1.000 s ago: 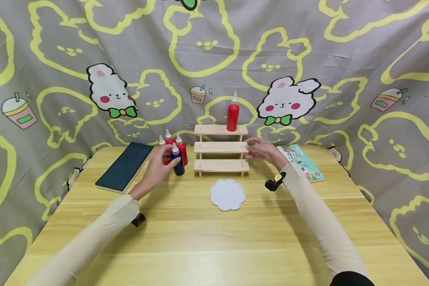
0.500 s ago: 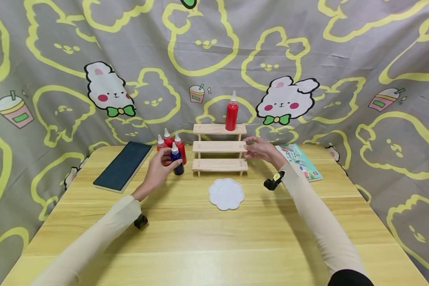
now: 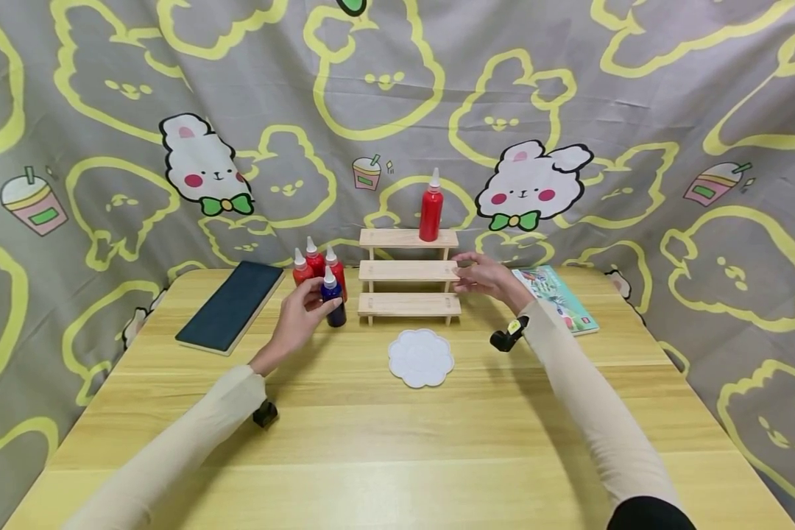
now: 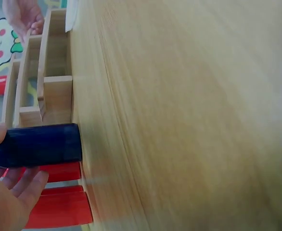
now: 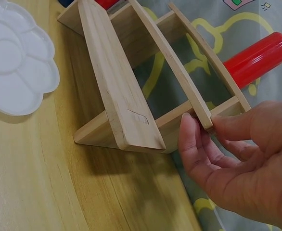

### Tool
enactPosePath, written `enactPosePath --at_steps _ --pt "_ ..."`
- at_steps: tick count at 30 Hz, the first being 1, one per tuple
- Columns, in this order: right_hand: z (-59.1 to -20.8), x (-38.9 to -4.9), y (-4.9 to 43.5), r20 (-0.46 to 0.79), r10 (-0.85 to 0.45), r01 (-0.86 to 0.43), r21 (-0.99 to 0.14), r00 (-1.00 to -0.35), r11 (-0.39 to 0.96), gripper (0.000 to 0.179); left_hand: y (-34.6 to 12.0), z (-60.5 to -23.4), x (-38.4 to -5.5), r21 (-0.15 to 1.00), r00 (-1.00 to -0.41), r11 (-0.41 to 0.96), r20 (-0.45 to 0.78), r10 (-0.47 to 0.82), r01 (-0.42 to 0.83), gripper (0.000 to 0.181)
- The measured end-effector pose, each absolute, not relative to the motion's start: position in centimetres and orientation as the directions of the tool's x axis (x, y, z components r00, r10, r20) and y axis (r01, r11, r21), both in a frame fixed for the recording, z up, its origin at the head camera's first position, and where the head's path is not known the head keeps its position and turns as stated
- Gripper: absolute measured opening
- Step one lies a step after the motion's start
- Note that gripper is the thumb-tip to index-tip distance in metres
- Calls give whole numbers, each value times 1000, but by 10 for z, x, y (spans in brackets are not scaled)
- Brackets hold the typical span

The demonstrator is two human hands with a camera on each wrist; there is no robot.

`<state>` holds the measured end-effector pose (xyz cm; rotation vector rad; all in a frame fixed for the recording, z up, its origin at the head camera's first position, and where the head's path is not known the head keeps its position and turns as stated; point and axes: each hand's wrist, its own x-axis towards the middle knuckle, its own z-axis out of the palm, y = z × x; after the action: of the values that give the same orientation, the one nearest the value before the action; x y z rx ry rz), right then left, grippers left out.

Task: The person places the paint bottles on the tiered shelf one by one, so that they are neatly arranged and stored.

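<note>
My left hand (image 3: 297, 315) grips a dark blue paint bottle (image 3: 335, 309) with a pointed white nozzle, thumb on one side and fingers on the other. In the left wrist view the blue bottle (image 4: 42, 145) stands beside the wooden rack (image 4: 58, 89), in front of the red bottles. Several red paint bottles (image 3: 314, 261) cluster just behind that hand, partly hidden. My right hand (image 3: 483, 277) pinches the right end of the middle shelf on the three-step rack (image 3: 408, 305); thumb and fingers of the hand (image 5: 254, 156) meet its edge. One red bottle (image 3: 430, 215) stands upright on the top step.
A white flower-shaped palette (image 3: 421, 358) lies in front of the rack on the wooden table (image 3: 397, 456). To the left lies a dark-covered book (image 3: 232, 305), to the right a colourful booklet (image 3: 556, 298). A patterned curtain (image 3: 397, 110) hangs close behind.
The left hand and blue bottle have shifted slightly to the right, towards the rack and off the red bottles. My right hand keeps its hold on the shelf.
</note>
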<state>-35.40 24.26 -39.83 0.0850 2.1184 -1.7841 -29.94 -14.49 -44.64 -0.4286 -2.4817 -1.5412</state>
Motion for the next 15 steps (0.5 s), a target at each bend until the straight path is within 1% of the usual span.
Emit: enactPosePath --at_steps 7,15 --pt "-400 -355 242 -304 -199 273 -947 -932 168 49 -146 -440 -295 834 -934 421 324 150 357 53" --pt "-396 -356 242 -330 -182 303 -939 -926 160 52 -140 -420 -295 821 -897 364 413 156 441 49"
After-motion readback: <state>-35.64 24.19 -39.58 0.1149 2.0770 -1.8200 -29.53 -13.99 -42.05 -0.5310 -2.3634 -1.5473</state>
